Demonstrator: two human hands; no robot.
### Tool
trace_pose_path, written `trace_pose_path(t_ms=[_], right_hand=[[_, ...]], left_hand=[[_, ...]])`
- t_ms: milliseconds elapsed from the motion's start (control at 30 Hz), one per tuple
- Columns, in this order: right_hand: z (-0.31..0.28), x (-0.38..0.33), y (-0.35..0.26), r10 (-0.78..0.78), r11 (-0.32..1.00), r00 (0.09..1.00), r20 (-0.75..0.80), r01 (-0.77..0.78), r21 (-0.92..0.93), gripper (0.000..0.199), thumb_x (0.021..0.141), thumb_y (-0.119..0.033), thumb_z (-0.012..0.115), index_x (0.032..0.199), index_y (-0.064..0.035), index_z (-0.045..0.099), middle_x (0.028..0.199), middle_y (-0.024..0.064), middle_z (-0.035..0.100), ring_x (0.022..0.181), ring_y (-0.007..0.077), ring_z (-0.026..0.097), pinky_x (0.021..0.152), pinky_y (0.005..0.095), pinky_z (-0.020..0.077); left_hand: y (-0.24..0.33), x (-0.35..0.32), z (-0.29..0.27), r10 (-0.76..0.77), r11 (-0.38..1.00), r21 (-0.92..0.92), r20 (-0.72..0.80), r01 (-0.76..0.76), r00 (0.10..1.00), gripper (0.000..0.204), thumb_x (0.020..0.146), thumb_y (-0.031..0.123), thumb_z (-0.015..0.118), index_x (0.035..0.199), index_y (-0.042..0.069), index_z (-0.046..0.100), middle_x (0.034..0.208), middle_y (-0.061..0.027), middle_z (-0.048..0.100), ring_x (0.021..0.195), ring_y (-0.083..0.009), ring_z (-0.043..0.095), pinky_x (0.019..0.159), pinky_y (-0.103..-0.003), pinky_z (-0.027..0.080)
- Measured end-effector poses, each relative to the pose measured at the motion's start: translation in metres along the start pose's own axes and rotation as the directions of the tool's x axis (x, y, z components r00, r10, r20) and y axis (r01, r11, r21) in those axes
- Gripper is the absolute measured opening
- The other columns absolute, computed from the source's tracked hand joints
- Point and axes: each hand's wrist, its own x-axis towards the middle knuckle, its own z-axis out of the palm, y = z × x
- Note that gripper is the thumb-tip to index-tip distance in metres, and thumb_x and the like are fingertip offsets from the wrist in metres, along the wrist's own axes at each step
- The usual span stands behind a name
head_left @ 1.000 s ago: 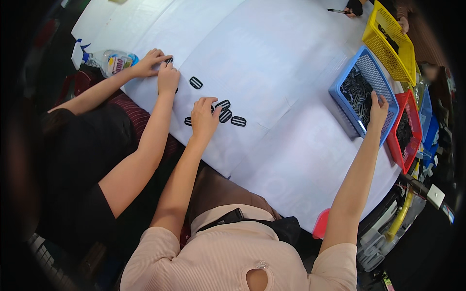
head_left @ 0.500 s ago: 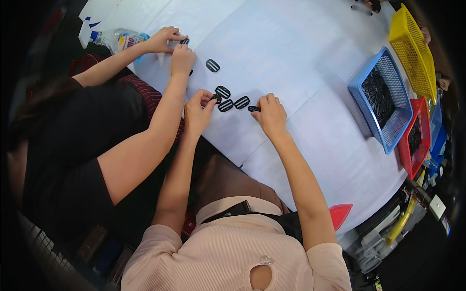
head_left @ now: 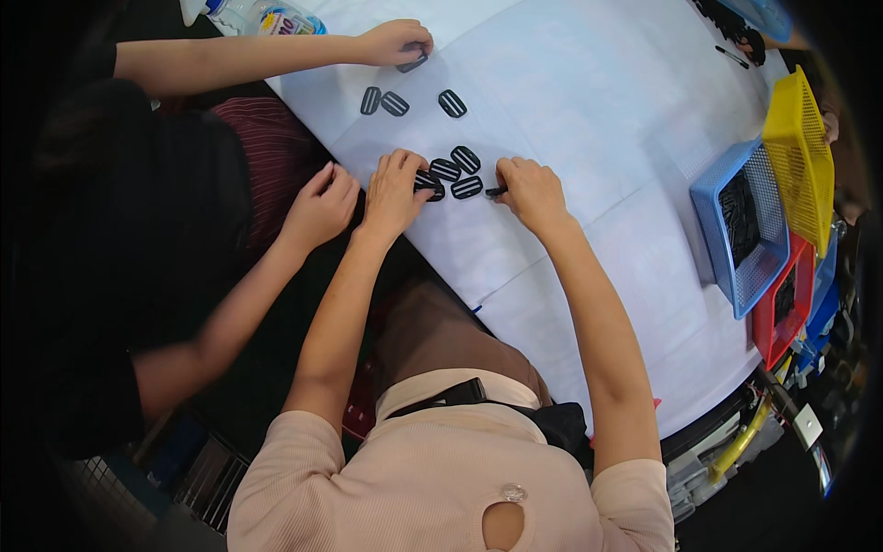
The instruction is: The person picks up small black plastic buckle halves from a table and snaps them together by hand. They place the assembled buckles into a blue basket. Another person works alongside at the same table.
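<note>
Black slide buckles with slots lie on a white-covered table. My left hand (head_left: pixel 392 197) is closed with fingertips on a slide buckle (head_left: pixel 426 180) at the left of a small cluster; another buckle edge shows beneath it. Beside that hand are three loose buckles: an upper one (head_left: pixel 466 159), a middle one (head_left: pixel 445 170) and a lower one (head_left: pixel 467 188). My right hand (head_left: pixel 533 197), just right of the cluster, pinches a slide buckle (head_left: pixel 496 191) seen edge-on. Its fingers hide part of that buckle.
At left, a co-worker's hand (head_left: pixel 397 42) touches a buckle (head_left: pixel 413 63); their other hand (head_left: pixel 322 206) hangs beside the table edge. A spray bottle (head_left: pixel 285 20) stands behind. To the right are blue (head_left: pixel 706 198), yellow (head_left: pixel 798 138) and red (head_left: pixel 771 345) baskets; the blue and red hold black parts.
The whole view has shifted. One co-worker's hand has left the table and dropped beside its edge, revealing buckles there. My left fingers now lie over the buckles; my right hand still pinches one.
</note>
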Motion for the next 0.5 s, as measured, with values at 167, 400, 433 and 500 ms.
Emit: trace_pose_path(t_ms=[167, 400, 433, 500], right_hand=[[0.013, 0.007, -0.027, -0.069, 0.996, 0.997, 0.023, 0.068, 0.058, 0.035, 0.065, -0.014, 0.075, 0.091, -0.0109, 0.052, 0.082, 0.004, 0.062, 0.083, 0.0226, 0.059, 0.067, 0.0391, 0.042], [0.028, 0.01, -0.038, -0.016, 0.997, 0.998, -0.065, 0.011, -0.076, 0.042, 0.064, -0.016, 0.077, 0.097, -0.01, 0.053, 0.086, 0.0087, 0.062, 0.085, 0.0267, 0.059, 0.069, 0.04, 0.0448], [0.026, 0.011, -0.035, 0.053, 0.998, 0.999, -0.005, -0.053, 0.047, 0.043, 0.064, -0.016, 0.078, 0.098, -0.0099, 0.053, 0.088, 0.0091, 0.062, 0.086, 0.0276, 0.059, 0.069, 0.0401, 0.0455], [0.019, 0.014, -0.031, 0.165, 0.94, 0.977, 0.138, -0.198, 0.276, 0.044, 0.064, -0.016, 0.078, 0.099, -0.0098, 0.052, 0.092, 0.01, 0.061, 0.087, 0.0295, 0.059, 0.07, 0.0402, 0.0469]], left_hand=[[-0.002, 0.001, -0.006, -0.022, 1.0, 0.023, 0.105, 0.02, 0.994, 0.038, 0.064, 0.008, 0.076, 0.095, 0.007, 0.055, 0.094, -0.0076, 0.054, 0.093, -0.0288, 0.051, 0.077, -0.04, 0.044], [-0.007, 0.001, -0.008, 0.023, 0.995, -0.103, 0.176, -0.005, 0.984, 0.032, 0.066, 0.005, 0.073, 0.091, 0.005, 0.053, 0.088, -0.0101, 0.055, 0.09, -0.0288, 0.054, 0.075, -0.038, 0.044], [-0.007, 0.003, -0.006, 0.036, 0.985, -0.171, 0.199, -0.001, 0.979, 0.032, 0.067, 0.004, 0.072, 0.092, 0.005, 0.053, 0.089, -0.0105, 0.055, 0.09, -0.029, 0.054, 0.075, -0.038, 0.044], [-0.005, 0.008, -0.005, 0.051, 0.971, -0.24, 0.197, -0.002, 0.979, 0.032, 0.068, 0.003, 0.071, 0.094, 0.004, 0.052, 0.091, -0.0114, 0.056, 0.09, -0.0298, 0.055, 0.075, -0.039, 0.044]])
